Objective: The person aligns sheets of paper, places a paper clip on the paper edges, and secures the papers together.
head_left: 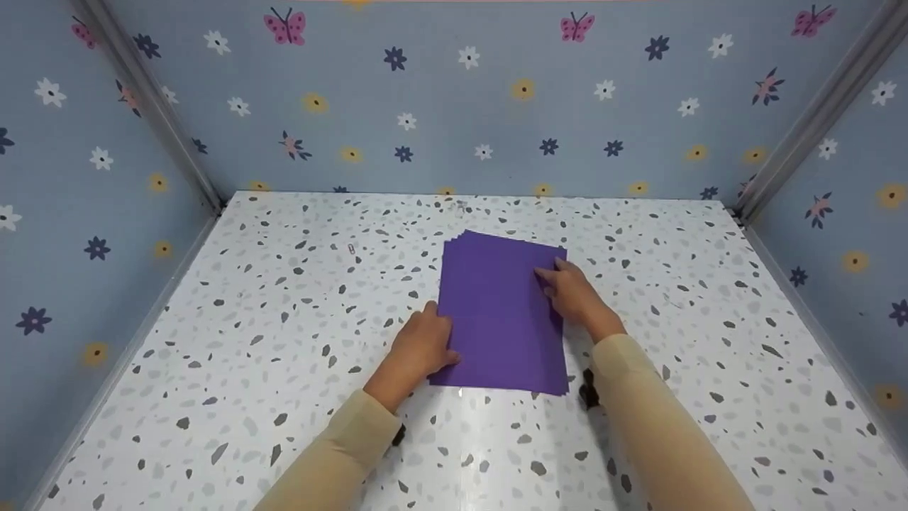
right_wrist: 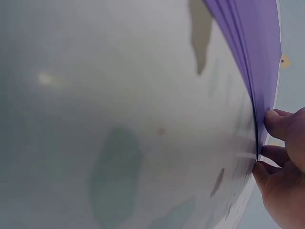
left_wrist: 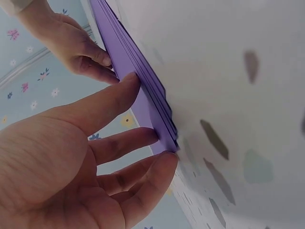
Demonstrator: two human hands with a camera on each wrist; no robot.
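Note:
A stack of purple paper [head_left: 500, 312] lies on the speckled table, its sheets slightly fanned at the upper left corner. At its left edge is my left hand [head_left: 418, 344], thumb over the top sheet near the bottom and fingers along the side, holding the edge. My right hand [head_left: 573, 291] pinches the right edge near the top, with the thumb on the upper face. Layered sheet edges of the paper [left_wrist: 147, 86] show between the left fingers in the left wrist view. In the right wrist view, the right fingertips meet the paper's edge [right_wrist: 245, 67].
A small paper clip [head_left: 351, 249] lies on the white speckled table [head_left: 284, 355], left of the stack. Blue flowered panels [head_left: 454, 99] close off the back and both sides, with grey metal posts [head_left: 152, 106] at the corners.

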